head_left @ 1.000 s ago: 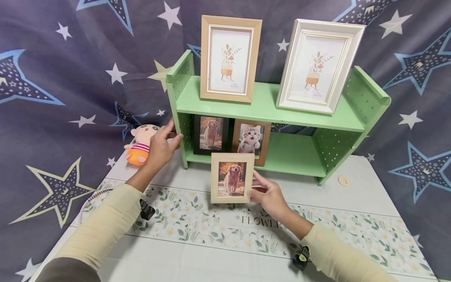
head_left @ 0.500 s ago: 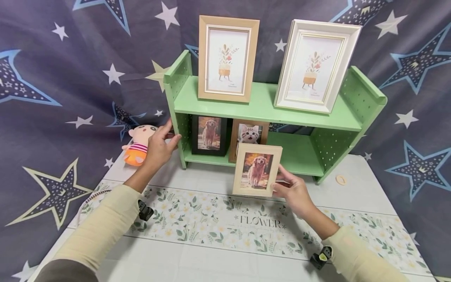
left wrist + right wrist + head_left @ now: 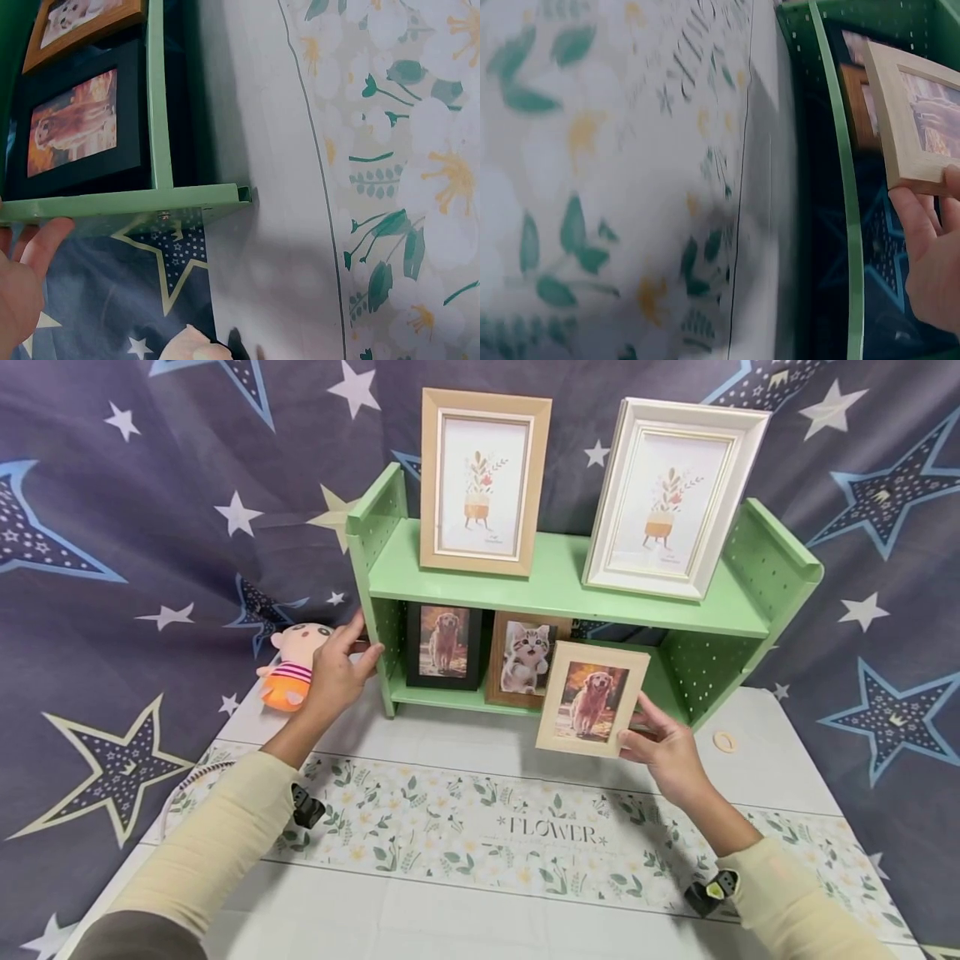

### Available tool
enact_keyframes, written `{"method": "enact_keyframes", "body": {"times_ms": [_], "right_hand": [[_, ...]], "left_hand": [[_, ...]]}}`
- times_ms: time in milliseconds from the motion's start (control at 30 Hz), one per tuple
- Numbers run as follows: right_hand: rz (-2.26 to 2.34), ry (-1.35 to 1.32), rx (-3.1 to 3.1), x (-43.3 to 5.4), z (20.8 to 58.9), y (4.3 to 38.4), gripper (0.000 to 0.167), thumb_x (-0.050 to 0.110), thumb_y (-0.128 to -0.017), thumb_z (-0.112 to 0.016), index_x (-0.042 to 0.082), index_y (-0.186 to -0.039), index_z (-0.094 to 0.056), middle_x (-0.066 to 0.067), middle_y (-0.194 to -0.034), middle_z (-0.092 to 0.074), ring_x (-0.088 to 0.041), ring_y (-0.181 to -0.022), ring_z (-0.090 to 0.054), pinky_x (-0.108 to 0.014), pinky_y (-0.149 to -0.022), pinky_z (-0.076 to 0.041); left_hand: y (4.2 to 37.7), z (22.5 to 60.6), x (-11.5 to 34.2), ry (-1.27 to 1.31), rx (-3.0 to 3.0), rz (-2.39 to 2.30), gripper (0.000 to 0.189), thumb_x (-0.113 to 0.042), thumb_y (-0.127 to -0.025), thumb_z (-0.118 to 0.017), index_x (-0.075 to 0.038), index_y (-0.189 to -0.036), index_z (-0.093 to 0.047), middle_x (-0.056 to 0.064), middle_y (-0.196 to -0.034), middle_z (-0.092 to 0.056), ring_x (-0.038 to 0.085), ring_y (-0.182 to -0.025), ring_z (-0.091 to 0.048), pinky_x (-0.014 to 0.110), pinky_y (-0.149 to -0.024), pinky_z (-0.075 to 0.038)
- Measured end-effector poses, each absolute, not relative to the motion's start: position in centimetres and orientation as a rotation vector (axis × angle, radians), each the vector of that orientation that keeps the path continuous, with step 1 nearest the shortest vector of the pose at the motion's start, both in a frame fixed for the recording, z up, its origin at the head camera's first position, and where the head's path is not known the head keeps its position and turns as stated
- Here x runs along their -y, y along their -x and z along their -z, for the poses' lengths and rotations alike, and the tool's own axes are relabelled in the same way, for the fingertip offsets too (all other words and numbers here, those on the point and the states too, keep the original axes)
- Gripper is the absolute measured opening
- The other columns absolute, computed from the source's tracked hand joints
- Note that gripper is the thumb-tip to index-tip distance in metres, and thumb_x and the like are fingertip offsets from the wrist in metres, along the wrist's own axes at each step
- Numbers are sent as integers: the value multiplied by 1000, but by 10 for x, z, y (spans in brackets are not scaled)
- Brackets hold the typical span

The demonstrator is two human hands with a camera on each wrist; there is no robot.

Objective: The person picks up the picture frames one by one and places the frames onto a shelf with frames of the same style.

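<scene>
My right hand (image 3: 671, 760) pinches the right edge of a light wood photo frame (image 3: 551, 727) with a golden retriever picture. That frame hangs in the air before the right half of the lower shelf. In the right wrist view, thumb and fingers grip the light frame (image 3: 891, 120) at its edge. My left hand (image 3: 341, 672) touches the left side panel of the green shelf (image 3: 480, 585), its fingertips against the panel (image 3: 112, 206) in the left wrist view. A black dog frame (image 3: 475, 652) and a brown kitten frame (image 3: 497, 668) stand on the lower shelf.
On the upper shelf stand a tan frame (image 3: 431, 485) and a white frame (image 3: 600, 543). A plush doll (image 3: 288, 672) sits left of the shelf. A small beige ring (image 3: 717, 743) lies at right on the floral-printed tablecloth (image 3: 420, 910). Star-patterned cloth (image 3: 187, 468) hangs behind.
My right hand has carried the light wood frame rightward and up, from in front of the black and brown frames to the right of the kitten frame. My left hand stays at the shelf's side.
</scene>
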State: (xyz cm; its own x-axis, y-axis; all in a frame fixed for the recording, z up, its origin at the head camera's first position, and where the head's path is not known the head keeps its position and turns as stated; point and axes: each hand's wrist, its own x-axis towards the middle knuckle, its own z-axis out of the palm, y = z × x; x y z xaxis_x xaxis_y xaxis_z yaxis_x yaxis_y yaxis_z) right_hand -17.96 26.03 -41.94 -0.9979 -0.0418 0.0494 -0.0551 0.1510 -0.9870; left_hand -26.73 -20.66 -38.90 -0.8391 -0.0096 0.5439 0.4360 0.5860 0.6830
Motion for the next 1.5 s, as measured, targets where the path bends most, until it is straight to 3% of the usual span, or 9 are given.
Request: {"method": "enact_keyframes", "body": {"times_ms": [967, 1267, 1500], "right_hand": [[-1765, 50, 2452, -299, 430, 224, 72, 1, -102, -57, 26, -162, -25, 13, -110, -57, 9, -92, -63, -17, -78, -63], [-1725, 77, 2463, -298, 429, 237, 70, 1, -102, -56, 21, -162, -24, 4, -115, -58, 10, -91, -61, -17, -76, -64], [-1670, 93, 2507, -297, 426, 241, 69, 2, -103, -53, 22, -162, -22, -22, -136, -53, 9, -92, -59, -15, -76, -63]], "left_hand": [[268, 392, 208, 358, 2303, 1236, 69, -3, -95, -70, -14, -156, -41, 27, -121, -61, 43, -105, -71, -6, -65, -48], [267, 391, 207, 369, 2307, 1238, 69, -3, -95, -70, -14, -156, -40, 27, -120, -60, 44, -105, -71, -5, -65, -49], [267, 390, 208, 365, 2310, 1242, 69, -4, -96, -69, -14, -157, -39, 27, -122, -60, 43, -106, -71, -5, -64, -49]]}}
